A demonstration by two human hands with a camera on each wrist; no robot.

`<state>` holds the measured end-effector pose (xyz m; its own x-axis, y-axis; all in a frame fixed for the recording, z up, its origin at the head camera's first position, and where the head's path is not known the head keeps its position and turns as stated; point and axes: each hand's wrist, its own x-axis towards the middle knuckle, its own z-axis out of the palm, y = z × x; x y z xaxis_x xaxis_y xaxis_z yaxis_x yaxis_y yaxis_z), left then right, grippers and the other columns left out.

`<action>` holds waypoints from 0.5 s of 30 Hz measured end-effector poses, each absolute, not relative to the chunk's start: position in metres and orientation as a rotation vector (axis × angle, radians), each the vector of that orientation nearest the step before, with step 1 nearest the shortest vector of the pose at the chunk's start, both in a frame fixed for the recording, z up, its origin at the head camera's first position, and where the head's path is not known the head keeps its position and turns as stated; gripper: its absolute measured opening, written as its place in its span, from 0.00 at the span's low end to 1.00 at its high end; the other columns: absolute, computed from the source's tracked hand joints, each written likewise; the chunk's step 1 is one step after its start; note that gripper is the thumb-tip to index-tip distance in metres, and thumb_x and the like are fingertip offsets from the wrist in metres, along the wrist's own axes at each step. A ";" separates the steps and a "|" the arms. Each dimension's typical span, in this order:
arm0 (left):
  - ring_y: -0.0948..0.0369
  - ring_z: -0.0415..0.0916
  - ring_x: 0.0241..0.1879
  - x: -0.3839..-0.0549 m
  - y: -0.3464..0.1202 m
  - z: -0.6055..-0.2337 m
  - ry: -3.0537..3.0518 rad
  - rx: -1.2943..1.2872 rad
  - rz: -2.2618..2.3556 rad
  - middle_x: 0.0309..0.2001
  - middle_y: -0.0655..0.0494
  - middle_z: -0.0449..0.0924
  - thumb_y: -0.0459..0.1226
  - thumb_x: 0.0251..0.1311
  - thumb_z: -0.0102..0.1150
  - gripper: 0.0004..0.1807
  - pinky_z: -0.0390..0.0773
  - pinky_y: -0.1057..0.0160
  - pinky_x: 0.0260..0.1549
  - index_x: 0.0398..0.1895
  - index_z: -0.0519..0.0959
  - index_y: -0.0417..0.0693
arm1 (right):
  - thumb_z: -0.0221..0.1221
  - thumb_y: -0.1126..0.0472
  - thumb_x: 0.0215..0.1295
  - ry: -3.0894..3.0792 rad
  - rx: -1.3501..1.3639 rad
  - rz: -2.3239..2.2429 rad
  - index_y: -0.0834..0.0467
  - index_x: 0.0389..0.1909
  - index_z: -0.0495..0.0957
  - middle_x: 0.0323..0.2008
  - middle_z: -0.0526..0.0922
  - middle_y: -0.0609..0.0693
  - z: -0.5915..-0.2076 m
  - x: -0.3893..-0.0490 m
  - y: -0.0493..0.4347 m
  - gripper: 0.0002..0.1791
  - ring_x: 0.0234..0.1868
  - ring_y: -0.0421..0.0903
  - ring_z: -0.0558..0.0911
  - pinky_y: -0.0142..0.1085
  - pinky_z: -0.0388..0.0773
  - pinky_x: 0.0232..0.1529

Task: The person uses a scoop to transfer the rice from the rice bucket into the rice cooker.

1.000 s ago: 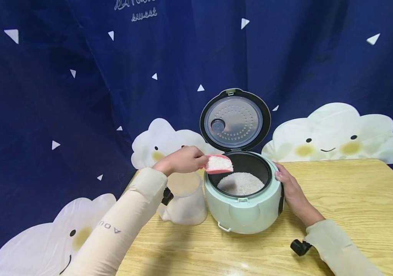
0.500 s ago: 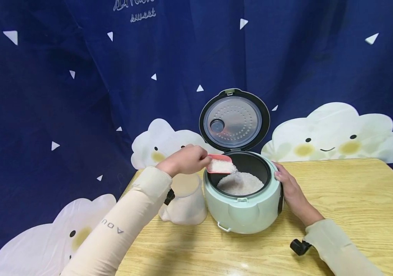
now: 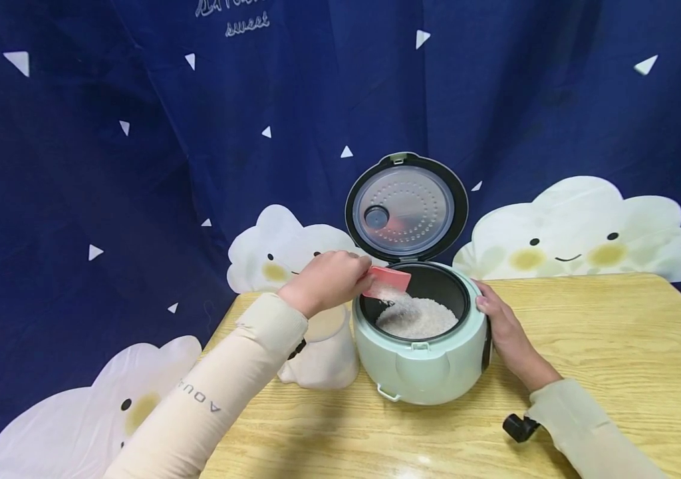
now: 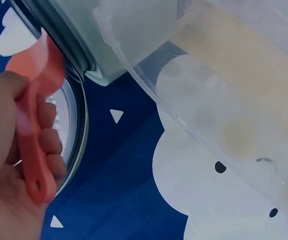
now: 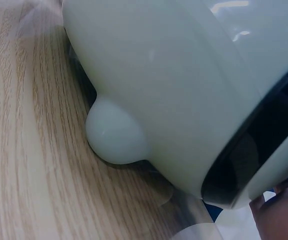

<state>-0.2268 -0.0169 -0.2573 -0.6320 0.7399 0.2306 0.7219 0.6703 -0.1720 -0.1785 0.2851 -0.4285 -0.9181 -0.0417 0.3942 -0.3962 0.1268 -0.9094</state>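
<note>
My left hand [image 3: 334, 279] grips the handle of a small pink scoop [image 3: 392, 278], held tilted over the rice cooker's opening. Rice [image 3: 400, 303] streams off its lip onto the heap of white rice [image 3: 421, 320] in the dark inner pot. In the left wrist view, fingers and thumb wrap the scoop's handle [image 4: 34, 150]. The pale green rice cooker [image 3: 421, 372] stands with its round lid [image 3: 412, 206] raised. My right hand [image 3: 511, 332] holds the cooker's right side, thumb at the rim; its fingers are mostly hidden. The right wrist view shows the cooker's outer wall [image 5: 159, 90] close up.
Left of the cooker, partly behind my left forearm, stands a translucent container [image 3: 325, 362]. Both rest on a wood-grain table [image 3: 604, 346]. A dark blue curtain [image 3: 292, 86] with white triangles and cloud faces hangs behind.
My left hand has moved slightly right and tipped the scoop, so its rice now pours into the pot. My right hand and the cooker have stayed in place.
</note>
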 end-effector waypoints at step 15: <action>0.56 0.80 0.26 -0.222 -0.014 -0.258 -2.288 -1.202 0.200 0.26 0.56 0.83 0.42 0.71 0.59 0.11 0.81 0.56 0.28 0.30 0.79 0.48 | 0.35 0.46 0.81 -2.169 0.416 1.848 0.55 0.79 0.60 0.65 0.69 0.24 -0.428 -0.178 0.286 0.32 0.66 0.22 0.66 0.13 0.56 0.64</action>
<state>-0.2220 -0.0139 -0.2580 -0.4547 0.7986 0.3942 0.7181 0.5906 -0.3681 -0.1781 0.2862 -0.4277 -0.9250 -0.0481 0.3770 -0.3798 0.1492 -0.9129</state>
